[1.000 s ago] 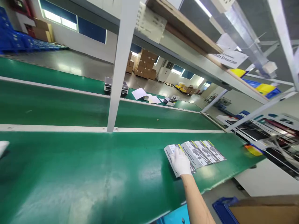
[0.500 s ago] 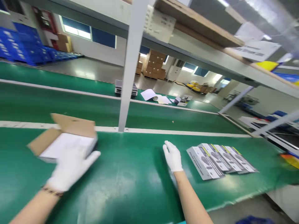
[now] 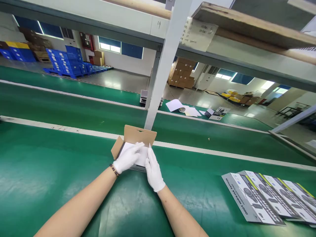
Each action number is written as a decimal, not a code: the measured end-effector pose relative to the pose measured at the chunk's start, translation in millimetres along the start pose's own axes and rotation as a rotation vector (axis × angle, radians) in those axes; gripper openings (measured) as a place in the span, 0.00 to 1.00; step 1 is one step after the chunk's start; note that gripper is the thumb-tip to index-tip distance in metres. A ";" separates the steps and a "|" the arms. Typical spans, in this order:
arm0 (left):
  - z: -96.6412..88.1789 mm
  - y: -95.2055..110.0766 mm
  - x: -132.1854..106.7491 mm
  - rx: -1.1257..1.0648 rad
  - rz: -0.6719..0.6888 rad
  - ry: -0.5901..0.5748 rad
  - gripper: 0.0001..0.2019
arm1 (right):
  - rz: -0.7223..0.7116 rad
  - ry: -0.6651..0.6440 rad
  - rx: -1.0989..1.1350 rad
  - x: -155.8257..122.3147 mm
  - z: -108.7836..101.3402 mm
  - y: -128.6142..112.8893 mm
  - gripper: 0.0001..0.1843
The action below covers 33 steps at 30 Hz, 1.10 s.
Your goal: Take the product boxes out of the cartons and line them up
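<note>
A carton [image 3: 139, 134] stands on the green bench top, its brown lid raised at the back and its left flap folded outward. White paper [image 3: 142, 158] fills its opening, with small dark print on it. My left hand [image 3: 128, 159], in a white glove, lies over the paper with fingers stretched out. Against the carton's right side rests my gloved right hand [image 3: 154, 171], fingers straight and pointing up by the right flap. The hands cover part of the paper and the carton's front.
Several closed printed boxes [image 3: 254, 197] lie overlapping at the right. A grey post [image 3: 161, 72] rises just behind the carton, carrying a shelf [image 3: 242, 49] overhead. Loose papers [image 3: 182, 108] and a small printed box [image 3: 219, 113] lie on the far bench strip.
My right hand has come left from near the printed boxes to the carton's right side. My left hand stays at the carton, now over the paper. The view has turned left.
</note>
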<state>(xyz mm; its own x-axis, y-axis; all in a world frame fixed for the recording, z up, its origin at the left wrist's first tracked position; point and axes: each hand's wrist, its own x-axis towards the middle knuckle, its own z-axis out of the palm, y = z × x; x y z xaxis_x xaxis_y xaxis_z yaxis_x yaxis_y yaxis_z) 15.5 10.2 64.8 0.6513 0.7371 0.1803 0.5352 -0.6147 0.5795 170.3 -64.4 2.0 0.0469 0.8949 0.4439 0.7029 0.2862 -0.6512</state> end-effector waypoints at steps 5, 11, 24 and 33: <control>-11.2 -22.4 -25.1 0.117 0.102 -0.032 0.18 | -0.012 -0.038 -0.124 12.7 11.1 15.6 0.30; 11.7 -15.0 -19.9 0.211 0.139 0.006 0.22 | -0.168 -0.034 -0.142 22.1 11.1 16.8 0.28; 0.2 -61.4 -64.3 -0.051 -0.356 0.524 0.34 | -0.014 -0.075 -0.032 35.9 5.1 9.6 0.18; 4.9 -14.7 4.4 -0.098 0.192 0.063 0.25 | 0.385 -0.051 0.410 27.9 -29.3 54.9 0.47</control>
<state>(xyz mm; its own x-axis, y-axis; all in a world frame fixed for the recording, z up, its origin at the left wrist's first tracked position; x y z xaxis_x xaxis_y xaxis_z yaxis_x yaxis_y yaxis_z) 13.2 21.2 53.1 0.6996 0.6271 0.3424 0.3478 -0.7175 0.6035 231.0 -33.7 -3.3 0.2034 0.9736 0.1033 0.3083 0.0365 -0.9506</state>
